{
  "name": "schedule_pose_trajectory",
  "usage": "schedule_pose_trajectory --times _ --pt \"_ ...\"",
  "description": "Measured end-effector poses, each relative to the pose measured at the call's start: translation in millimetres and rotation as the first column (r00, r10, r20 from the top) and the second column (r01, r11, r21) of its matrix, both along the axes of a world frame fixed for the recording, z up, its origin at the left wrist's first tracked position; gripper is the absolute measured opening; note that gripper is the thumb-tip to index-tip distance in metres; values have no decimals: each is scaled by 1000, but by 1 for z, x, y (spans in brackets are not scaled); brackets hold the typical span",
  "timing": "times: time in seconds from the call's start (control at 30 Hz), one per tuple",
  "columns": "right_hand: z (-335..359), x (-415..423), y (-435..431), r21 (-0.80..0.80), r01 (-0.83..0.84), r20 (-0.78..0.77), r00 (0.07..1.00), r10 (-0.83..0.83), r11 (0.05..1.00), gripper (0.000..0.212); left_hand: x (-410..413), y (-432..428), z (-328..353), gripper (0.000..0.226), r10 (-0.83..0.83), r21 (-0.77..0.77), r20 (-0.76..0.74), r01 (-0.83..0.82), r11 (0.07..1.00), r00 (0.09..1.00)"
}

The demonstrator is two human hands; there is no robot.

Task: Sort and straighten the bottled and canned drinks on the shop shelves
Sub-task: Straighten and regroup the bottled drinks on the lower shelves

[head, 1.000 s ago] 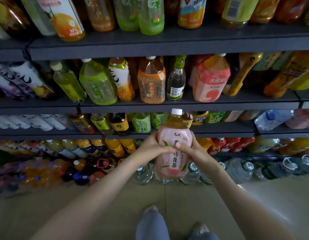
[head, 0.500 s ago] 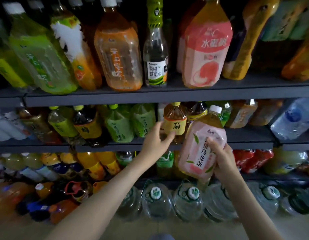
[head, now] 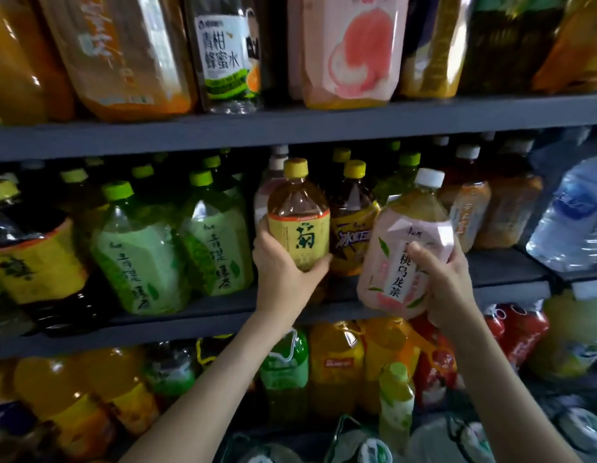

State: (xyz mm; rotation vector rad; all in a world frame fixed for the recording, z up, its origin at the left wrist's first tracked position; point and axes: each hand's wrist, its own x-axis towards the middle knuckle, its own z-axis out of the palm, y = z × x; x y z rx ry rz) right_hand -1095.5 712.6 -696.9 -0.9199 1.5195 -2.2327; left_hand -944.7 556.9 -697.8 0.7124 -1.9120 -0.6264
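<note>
Left hand [head: 283, 262] grips the yellow bottle [head: 299, 215]; right hand [head: 441, 279], at three o'clock, holds the pink bottle [head: 404, 252], probably awaiting a cleared slot.

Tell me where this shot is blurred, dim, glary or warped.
Head view: the top-shelf bottles smear with motion blur; the yellow-label bottle in the left hand and the pink bottle in the right hand read fairly sharp; a pale sheen sits on the pink bottle's shoulder; the bottom-left corner is dim and soft; the shelf edge slants and bows, wide-angle distortion.
</note>
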Motion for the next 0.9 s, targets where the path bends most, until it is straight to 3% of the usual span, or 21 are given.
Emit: schedule_pose_trajectory --times 0.1,0.17,0.23,0.33,0.43,0.5,0.57,0.67,0.8,0.9 --pt "-2 -28 1 45 -17 -91 996 21 999 68 -1 2 -5 111 17 -68 -46 -20 997 999" --pt "-1 -46 3 103 -73 -111 990 84 992 79 -3 9 -6 107 91 -237 -63 -103 966 994" --pt "1 -62 7 166 -133 -127 980 155 977 81 -8 18 -6 98 167 -459 -53 -173 871 985" --pt "6 -76 13 247 -197 -116 966 230 949 98 -19 30 -5 86 211 -673 11 -149 724 977" --pt "8 -81 17 310 -206 -139 956 259 928 95 -28 43 -1 67 233 -779 43 -113 617 971" --pt "8 -81 21 356 -163 -190 951 242 920 91 -35 53 0 58 208 -801 87 -56 597 974" --pt "10 -78 27 411 -38 -225 964 142 911 95 -42 66 0 51 150 -775 174 41 631 973" --pt "15 -67 32 458 77 -231 972 35 886 84 -48 87 1 48 30 -633 337 203 747 941" --pt "37 -39 43 580 202 -249 966 -65 789 85 -45 109 31 61 -161 -253 497 320 913 853" --pt "69 -15 53 682 242 -255 963 -86 690 81 -35 121 85 57 -303 98 516 296 950 801"
